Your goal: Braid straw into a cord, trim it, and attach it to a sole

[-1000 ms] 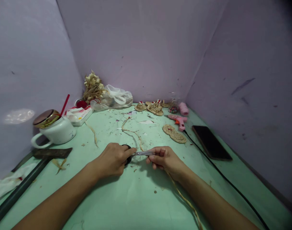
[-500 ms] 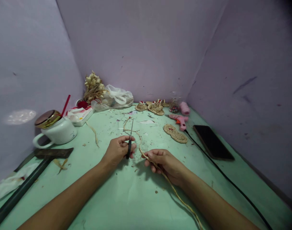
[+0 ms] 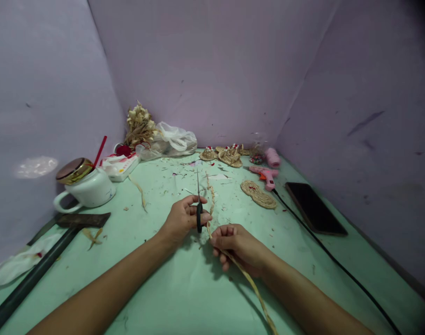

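Observation:
My left hand [image 3: 184, 217] grips a pair of black-handled scissors [image 3: 198, 204], blades closed and pointing away from me toward the back wall. My right hand [image 3: 235, 244] is closed on a braided straw cord [image 3: 249, 281]. The cord runs from under my right forearm through the fingers, and its free end [image 3: 210, 190] sticks up beside the scissor blades. Both hands hover low over the green table [image 3: 170, 288], almost touching each other.
A white mug with a gold lid [image 3: 85, 184] and a hammer [image 3: 41, 260] lie at left. At the back are dried husks [image 3: 140, 124], a plastic bag [image 3: 172, 139] and woven pieces [image 3: 228, 156]. A pink glue gun [image 3: 264, 174], coiled straw mat [image 3: 258, 194], phone [image 3: 315, 207] and black cable [image 3: 338, 265] lie right.
The scissors swung from lying sideways across the cord to pointing away from me. My right hand drew the cord in closer, and its free end now stands up beside the blades.

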Motion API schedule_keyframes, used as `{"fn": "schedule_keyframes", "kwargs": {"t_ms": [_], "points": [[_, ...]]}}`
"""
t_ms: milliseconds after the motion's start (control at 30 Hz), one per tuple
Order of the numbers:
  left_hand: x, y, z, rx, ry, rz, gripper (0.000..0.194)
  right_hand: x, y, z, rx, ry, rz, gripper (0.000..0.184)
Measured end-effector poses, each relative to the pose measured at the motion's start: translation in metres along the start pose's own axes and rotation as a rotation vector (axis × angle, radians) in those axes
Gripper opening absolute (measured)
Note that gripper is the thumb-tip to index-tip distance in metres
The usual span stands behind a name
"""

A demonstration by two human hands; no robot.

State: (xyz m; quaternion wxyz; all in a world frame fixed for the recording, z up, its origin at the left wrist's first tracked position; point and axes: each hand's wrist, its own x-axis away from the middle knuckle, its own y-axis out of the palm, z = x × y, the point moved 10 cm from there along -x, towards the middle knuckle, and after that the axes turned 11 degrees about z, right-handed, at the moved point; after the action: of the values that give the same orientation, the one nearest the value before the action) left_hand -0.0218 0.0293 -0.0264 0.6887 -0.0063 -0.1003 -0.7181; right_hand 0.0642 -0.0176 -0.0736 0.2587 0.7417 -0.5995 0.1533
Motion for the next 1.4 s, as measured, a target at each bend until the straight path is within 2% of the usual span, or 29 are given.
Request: {"fn": "schedule_keyframes", "kwargs": {"t_ms": [133, 233, 333, 567, 633, 800, 900, 967, 1067, 1133, 1233, 1300, 1400], "points": [[0.002, -0.001, 0.007, -0.041, 0.055, 0.066, 0.045, -0.001, -0.002, -0.003, 0.006, -0.048, 0.063, 0.011], [0.001, -0.010, 0.011, -0.020, 0.080, 0.158, 0.045, -0.001, -0.001, -0.007, -0.024, -0.112, 0.061, 0.015], [0.000, -0.016, 0.011, 0.010, 0.073, 0.202, 0.046, 0.000, -0.001, -0.012, -0.056, -0.156, 0.055, 0.021], [-0.001, -0.016, 0.013, 0.048, 0.084, 0.170, 0.044, 0.002, 0.000, -0.010, -0.063, -0.118, 0.016, 0.025], [-0.001, -0.015, 0.011, 0.061, 0.078, 0.162, 0.044, 0.005, 0.001, -0.014, -0.031, -0.172, 0.016, 0.021], [-0.002, -0.008, 0.001, 0.023, 0.025, 0.133, 0.043, 0.014, 0.000, -0.034, 0.084, -0.415, 0.075, 0.012], [-0.005, -0.009, 0.001, -0.090, 0.045, 0.135, 0.041, 0.011, -0.007, -0.034, 0.079, -0.383, 0.130, 0.012], [-0.005, -0.016, 0.008, -0.219, 0.114, 0.159, 0.039, 0.006, -0.016, -0.033, 0.023, -0.328, 0.192, 0.015], [0.004, -0.020, 0.029, -0.607, 0.377, 0.151, 0.036, 0.001, -0.027, -0.036, -0.049, -0.330, 0.238, 0.019], [0.016, -0.009, 0.039, -0.927, 0.608, 0.071, 0.034, -0.001, -0.034, -0.040, -0.054, -0.352, 0.264, 0.020], [0.035, 0.013, 0.036, -1.218, 0.861, -0.087, 0.041, 0.000, -0.041, -0.045, -0.054, -0.373, 0.306, 0.020], [0.040, 0.020, 0.032, -1.331, 0.934, -0.137, 0.046, 0.002, -0.043, -0.049, -0.063, -0.385, 0.316, 0.019], [0.040, 0.022, 0.027, -1.429, 0.965, -0.140, 0.049, 0.003, -0.043, -0.052, -0.054, -0.399, 0.323, 0.021]]}}
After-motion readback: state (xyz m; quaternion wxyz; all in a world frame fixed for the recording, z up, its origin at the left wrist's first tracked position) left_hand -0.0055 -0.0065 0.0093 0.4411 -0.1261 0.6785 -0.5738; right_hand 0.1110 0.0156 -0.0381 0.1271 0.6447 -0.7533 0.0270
